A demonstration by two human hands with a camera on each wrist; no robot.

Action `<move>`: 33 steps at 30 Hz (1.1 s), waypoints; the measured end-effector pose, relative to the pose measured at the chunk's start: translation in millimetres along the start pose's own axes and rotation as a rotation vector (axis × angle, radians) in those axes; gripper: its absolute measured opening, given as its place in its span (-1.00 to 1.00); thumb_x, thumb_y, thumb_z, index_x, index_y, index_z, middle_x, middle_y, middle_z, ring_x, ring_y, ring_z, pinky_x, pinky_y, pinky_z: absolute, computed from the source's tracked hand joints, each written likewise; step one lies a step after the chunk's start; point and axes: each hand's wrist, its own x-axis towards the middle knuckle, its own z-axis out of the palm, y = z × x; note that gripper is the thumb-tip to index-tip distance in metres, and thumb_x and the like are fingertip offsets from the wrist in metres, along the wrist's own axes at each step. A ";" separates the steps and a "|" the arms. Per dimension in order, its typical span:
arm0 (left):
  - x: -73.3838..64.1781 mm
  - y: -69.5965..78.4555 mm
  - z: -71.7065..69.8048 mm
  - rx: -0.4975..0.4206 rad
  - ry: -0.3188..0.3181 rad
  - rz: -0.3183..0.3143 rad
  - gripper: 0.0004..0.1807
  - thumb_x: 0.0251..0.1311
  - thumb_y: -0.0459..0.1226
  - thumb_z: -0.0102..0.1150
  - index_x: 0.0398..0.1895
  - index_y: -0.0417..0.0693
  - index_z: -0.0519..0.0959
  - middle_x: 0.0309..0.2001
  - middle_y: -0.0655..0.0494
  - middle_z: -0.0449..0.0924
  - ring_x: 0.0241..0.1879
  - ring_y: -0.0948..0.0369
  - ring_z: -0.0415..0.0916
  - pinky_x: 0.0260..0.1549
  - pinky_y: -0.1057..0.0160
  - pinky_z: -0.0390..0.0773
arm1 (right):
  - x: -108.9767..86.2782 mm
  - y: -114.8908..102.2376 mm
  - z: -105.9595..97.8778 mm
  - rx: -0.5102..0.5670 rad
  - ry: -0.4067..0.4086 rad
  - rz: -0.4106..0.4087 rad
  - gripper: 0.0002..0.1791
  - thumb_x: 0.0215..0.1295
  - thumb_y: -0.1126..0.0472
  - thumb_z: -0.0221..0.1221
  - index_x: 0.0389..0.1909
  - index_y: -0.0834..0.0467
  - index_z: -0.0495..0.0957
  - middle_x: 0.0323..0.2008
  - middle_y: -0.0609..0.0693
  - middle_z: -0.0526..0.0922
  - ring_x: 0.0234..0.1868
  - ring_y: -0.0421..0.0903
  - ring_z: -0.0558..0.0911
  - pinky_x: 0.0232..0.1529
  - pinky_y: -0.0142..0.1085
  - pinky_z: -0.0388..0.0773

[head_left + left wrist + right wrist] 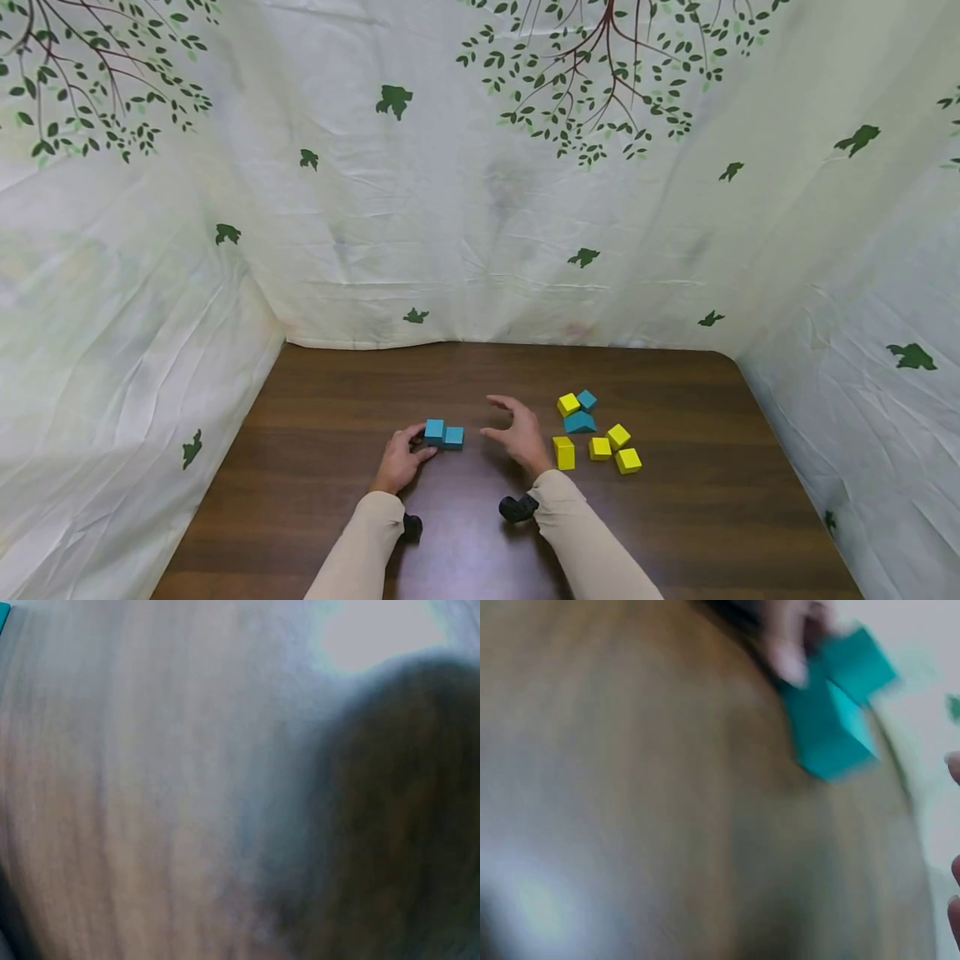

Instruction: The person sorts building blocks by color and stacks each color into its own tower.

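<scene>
evidently the work looks early. beyond the cloth-edged far side, the table (360,375) carries two groups. on its right lie seven loose pieces: five yellow blocks (600,450), one of them taller, a blue wedge (580,424) and a blue cube (588,400); these seem to be what is left. nearer the middle is the blue pair (434,430), two blocks side by side, which looks like all that is done. its left block either stands higher or sits farther back; i cannot tell which. the left hand (401,461) grips the pair's left end, thumb in front and fingers behind. the right hand (517,435) hangs between the groups, holding nothing, thumb and fingers spread wide toward the pair. the left wrist view is too blurred to show fingertips.
</scene>
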 end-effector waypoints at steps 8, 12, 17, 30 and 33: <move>-0.4 -0.8 1.0 -0.001 -0.005 0.002 -0.52 0.08 -0.39 0.36 0.11 -0.31 0.53 -0.20 -0.11 0.50 -0.15 0.00 0.41 -0.08 -0.06 0.44 | -5.6 26.4 -74.9 0.001 0.206 0.003 -0.51 0.16 0.31 0.33 0.14 0.22 0.52 0.10 0.17 0.56 0.15 0.18 0.47 0.16 0.11 0.37; -1.1 -0.9 1.0 0.001 0.001 -0.001 -0.52 0.09 -0.39 0.35 0.11 -0.30 0.53 -0.20 -0.12 0.49 -0.15 0.00 0.41 -0.08 -0.06 0.44 | -7.0 41.4 -101.9 -0.007 0.288 0.048 -0.55 0.19 0.33 0.30 0.13 0.25 0.52 0.09 0.24 0.55 0.12 0.22 0.47 0.13 0.10 0.39; -0.8 0.9 0.7 0.010 0.005 -0.002 -0.53 0.09 -0.39 0.35 0.10 -0.32 0.52 -0.21 -0.13 0.49 -0.15 -0.02 0.41 -0.09 -0.08 0.44 | -5.0 56.6 -122.3 0.000 0.338 0.043 -0.56 0.20 0.33 0.30 0.11 0.30 0.53 0.08 0.26 0.57 0.13 0.21 0.50 0.15 0.10 0.39; -1.2 3.5 0.1 0.008 0.006 -0.018 -0.52 0.09 -0.39 0.35 0.11 -0.31 0.52 -0.18 -0.15 0.50 -0.13 -0.03 0.42 -0.07 -0.08 0.44 | 0.5 80.2 -129.5 -0.035 0.329 0.184 -0.54 0.24 0.28 0.28 0.15 0.31 0.49 0.13 0.27 0.53 0.17 0.20 0.46 0.18 0.08 0.36; -1.7 3.6 -0.3 0.001 -0.003 -0.033 -0.52 0.11 -0.39 0.34 0.12 -0.31 0.51 -0.17 -0.15 0.49 -0.12 -0.03 0.42 -0.05 -0.08 0.44 | 1.6 83.8 -128.0 -0.050 0.316 0.219 -0.55 0.25 0.29 0.27 0.15 0.30 0.49 0.13 0.28 0.53 0.17 0.21 0.46 0.17 0.09 0.38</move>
